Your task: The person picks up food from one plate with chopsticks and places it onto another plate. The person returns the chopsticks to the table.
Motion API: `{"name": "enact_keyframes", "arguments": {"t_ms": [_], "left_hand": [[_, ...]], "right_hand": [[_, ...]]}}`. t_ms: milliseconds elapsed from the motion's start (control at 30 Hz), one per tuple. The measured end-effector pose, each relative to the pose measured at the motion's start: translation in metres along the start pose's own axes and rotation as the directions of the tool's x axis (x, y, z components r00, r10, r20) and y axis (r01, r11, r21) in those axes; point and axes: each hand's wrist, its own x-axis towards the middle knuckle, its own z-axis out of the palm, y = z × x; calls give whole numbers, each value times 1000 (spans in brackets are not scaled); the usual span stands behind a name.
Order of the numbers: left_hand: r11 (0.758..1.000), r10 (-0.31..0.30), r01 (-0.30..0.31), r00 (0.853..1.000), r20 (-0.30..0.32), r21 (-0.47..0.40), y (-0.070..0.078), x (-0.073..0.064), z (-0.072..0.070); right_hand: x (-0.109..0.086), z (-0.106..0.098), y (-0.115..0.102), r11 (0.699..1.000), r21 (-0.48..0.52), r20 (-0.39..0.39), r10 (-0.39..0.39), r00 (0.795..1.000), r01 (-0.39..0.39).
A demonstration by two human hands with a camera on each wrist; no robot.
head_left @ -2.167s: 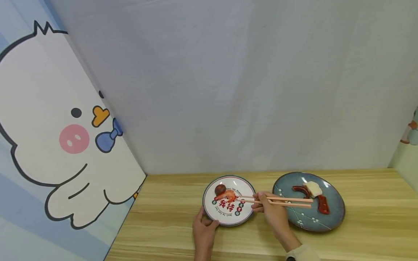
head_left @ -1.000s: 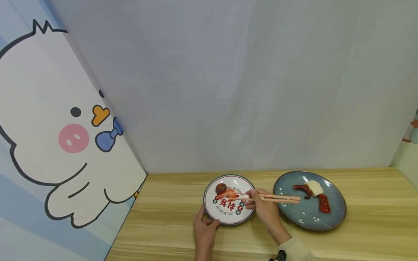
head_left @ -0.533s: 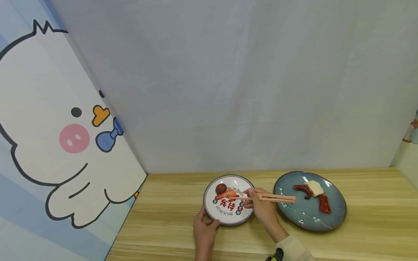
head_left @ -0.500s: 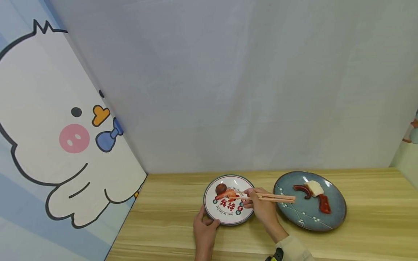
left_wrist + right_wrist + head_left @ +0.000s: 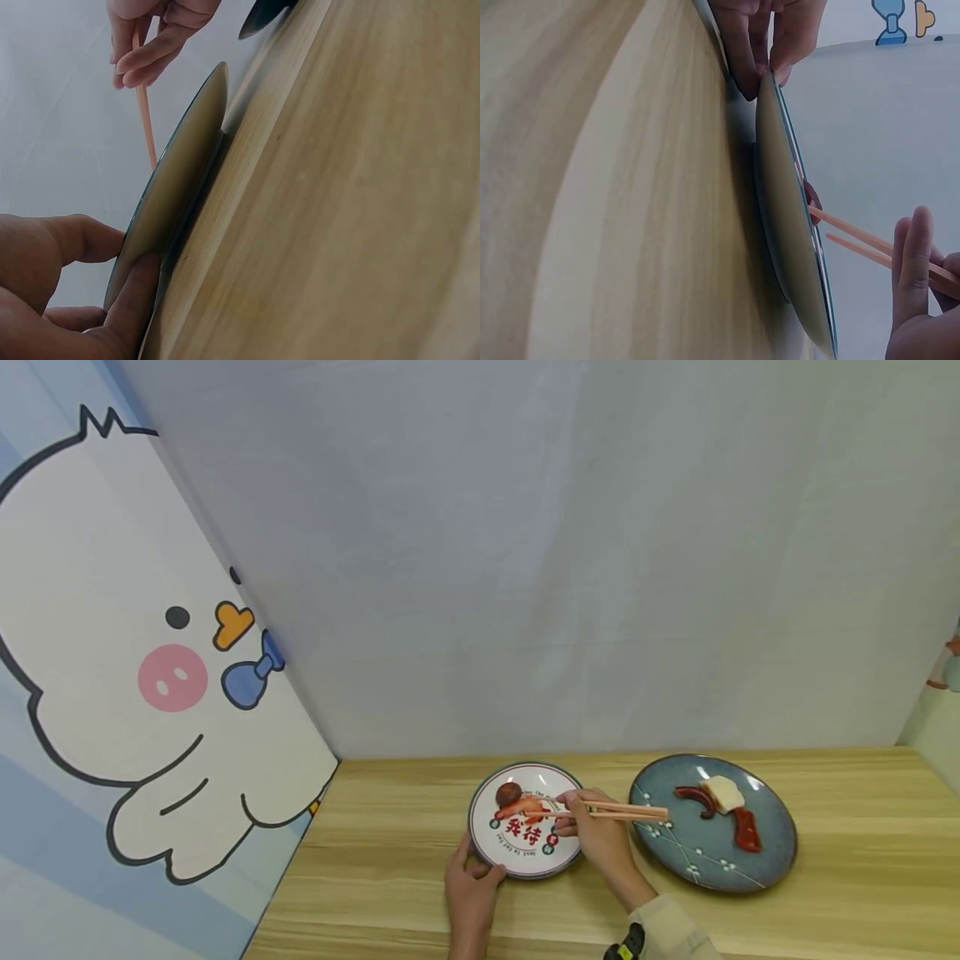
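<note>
My left hand [image 5: 472, 889] pinches the near-left rim of a small white plate [image 5: 525, 863], thumb on top and fingers below. Red lettering and a dark green edge mark this plate. On it lie an orange shrimp [image 5: 522, 810] and a round brown piece of food [image 5: 508, 793]. My right hand [image 5: 600, 835] grips a pair of pinkish wooden chopsticks [image 5: 630, 811] over the plate's right side, their tips at the shrimp. In the right wrist view the tips of the chopsticks [image 5: 855, 238] stand apart, one at the plate's edge line and one short of it.
An oval blue-grey plate [image 5: 697, 852] stands to the right, with a white piece of food [image 5: 723, 793], a curved dark-red piece [image 5: 695, 798] and a flat red piece [image 5: 746, 830]. Both plates rest on a wooden table [image 5: 360, 860]. A pale curtain [image 5: 525, 568] hangs behind.
My right hand has shifted left with the chopsticks, farther over the small plate. The shrimp stays beside the brown piece. My left hand keeps its hold on the rim.
</note>
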Motion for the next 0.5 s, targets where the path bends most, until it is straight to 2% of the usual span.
{"name": "enact_keyframes", "arguments": {"t_ms": [333,500], "left_hand": [[1000,-3,4,1000,-15,26,-1,0,2],[999,17,-17,1000,-13,27,-3,1,0]], "right_hand": [[4,0,2,1000,-1,10,21,1000,-21],[6,2,4,1000,-7,22,-4,1000,4]]}}
